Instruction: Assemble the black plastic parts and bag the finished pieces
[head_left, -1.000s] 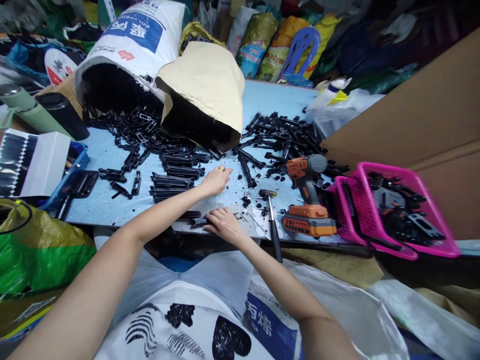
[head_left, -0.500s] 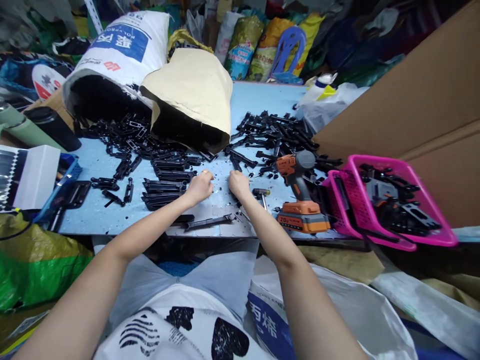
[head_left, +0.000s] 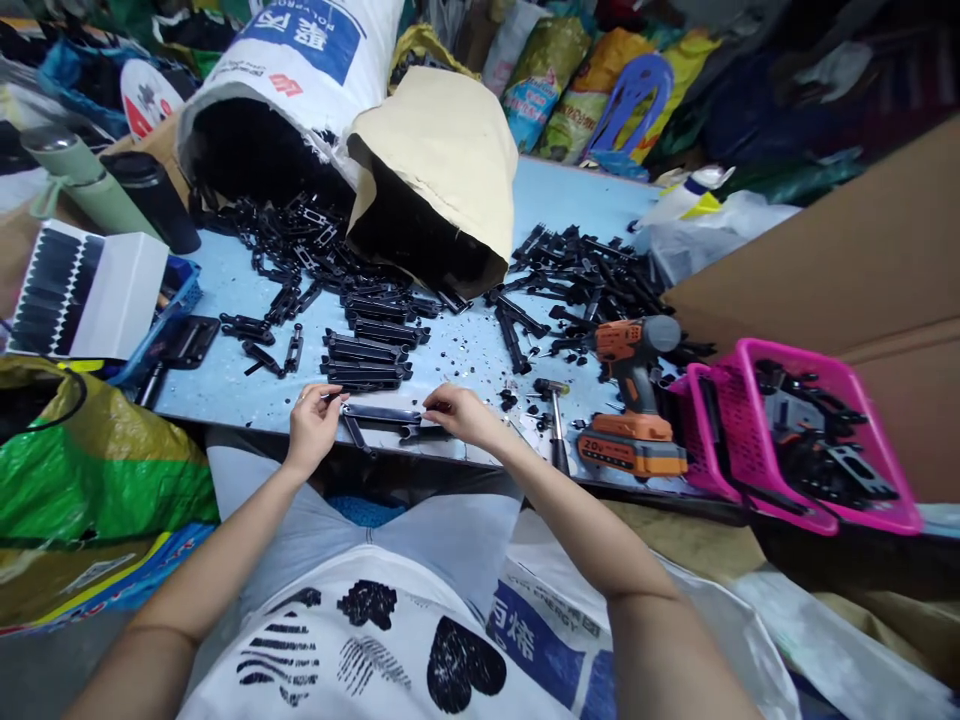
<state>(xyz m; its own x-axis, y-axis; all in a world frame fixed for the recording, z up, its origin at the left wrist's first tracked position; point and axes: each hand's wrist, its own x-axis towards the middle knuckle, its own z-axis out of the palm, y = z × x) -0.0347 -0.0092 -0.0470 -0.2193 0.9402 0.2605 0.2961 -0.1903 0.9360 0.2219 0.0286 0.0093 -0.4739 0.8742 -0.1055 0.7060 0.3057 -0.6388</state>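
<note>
Near the table's front edge, my left hand (head_left: pixel 313 428) is closed in a pinch at the left end of a long, narrow black bar (head_left: pixel 382 414). Its right end is between the pinched fingers of my right hand (head_left: pixel 461 415). The fingertips partly hide both ends. Another thin black piece (head_left: pixel 355 432) slants below the bar's left end. Just behind my hands lies a row of similar black bars (head_left: pixel 367 358) side by side. To the right of my right hand, a small hammer (head_left: pixel 556 420) rests with its handle toward me.
An orange cordless drill (head_left: pixel 634 400) stands right of the hammer, beside pink baskets (head_left: pixel 832 440) of black parts. Loose black parts lie in piles at the back left (head_left: pixel 300 240) and right (head_left: pixel 592 265). A beige sack (head_left: pixel 442 150) and a white sack (head_left: pixel 300 70) lie behind.
Both hands have come toward me to the table's front edge, the left one also leftward, and now pinch the bar's ends. The view has turned, and the hammer shows fully.
</note>
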